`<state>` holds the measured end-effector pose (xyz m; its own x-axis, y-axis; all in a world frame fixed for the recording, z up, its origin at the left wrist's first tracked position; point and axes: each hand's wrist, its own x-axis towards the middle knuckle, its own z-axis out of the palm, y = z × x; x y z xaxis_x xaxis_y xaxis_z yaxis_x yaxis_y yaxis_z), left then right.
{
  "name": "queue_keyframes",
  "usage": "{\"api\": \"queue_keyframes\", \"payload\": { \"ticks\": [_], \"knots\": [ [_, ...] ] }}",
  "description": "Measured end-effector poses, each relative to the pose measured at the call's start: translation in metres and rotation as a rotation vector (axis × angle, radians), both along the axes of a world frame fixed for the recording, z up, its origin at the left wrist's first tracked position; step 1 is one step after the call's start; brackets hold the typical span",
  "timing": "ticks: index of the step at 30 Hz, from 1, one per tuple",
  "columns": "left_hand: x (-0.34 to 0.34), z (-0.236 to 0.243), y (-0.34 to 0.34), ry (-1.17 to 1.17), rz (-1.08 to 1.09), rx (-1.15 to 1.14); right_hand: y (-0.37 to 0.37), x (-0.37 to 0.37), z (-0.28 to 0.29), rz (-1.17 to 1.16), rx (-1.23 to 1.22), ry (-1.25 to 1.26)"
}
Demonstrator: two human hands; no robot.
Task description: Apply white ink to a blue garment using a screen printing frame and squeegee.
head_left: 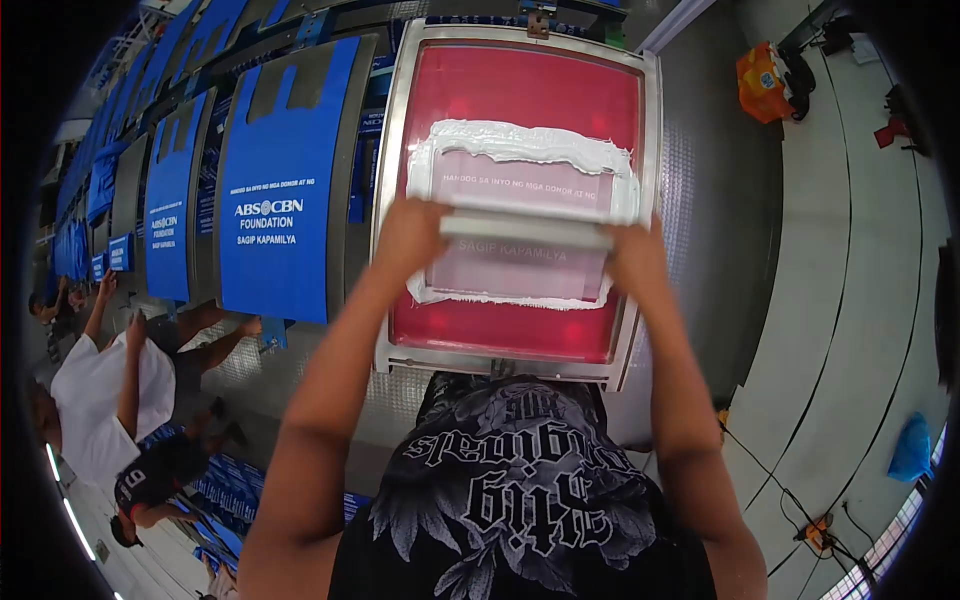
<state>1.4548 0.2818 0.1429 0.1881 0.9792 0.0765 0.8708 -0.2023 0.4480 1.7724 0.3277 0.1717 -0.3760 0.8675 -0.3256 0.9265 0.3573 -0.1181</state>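
Note:
A screen-printing frame (648,120) with a metal rim and red mesh lies in front of me. White ink (530,140) forms a thick ridge across its far part and lines the sides and near edge of a pale printing area. Across that area lies a pale squeegee (525,228), slightly blurred. My left hand (412,240) is closed round its left end, and my right hand (636,258) grips its right end. What lies beneath the screen is mostly hidden.
Left of the frame, blue printed bag pieces (275,190) lie on boards in a row. Other people, one in a white shirt (115,385), are at the lower left. An orange bag (765,85) and cables (790,500) lie on the floor at the right.

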Motion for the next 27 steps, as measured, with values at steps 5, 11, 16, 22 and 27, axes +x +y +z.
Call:
{"api": "queue_keyframes", "payload": {
  "ticks": [5,11,16,22,27],
  "knots": [
    [-0.015,0.011,0.094,0.003,0.048,-0.187,0.091,-0.009,0.011,0.058,0.014,0.079],
    [-0.004,0.037,-0.067,-0.062,0.007,-0.135,-0.061,0.007,0.049,0.028,-0.120,0.069],
    [0.008,0.010,-0.086,-0.041,0.022,-0.072,-0.085,0.001,0.017,-0.032,-0.062,0.064],
    [-0.016,-0.001,0.074,-0.070,0.049,-0.100,0.077,-0.014,-0.005,0.052,0.063,0.052],
    [-0.014,0.037,0.092,0.022,0.111,-0.145,0.109,-0.022,0.036,0.024,-0.073,0.118]
  ]
}}
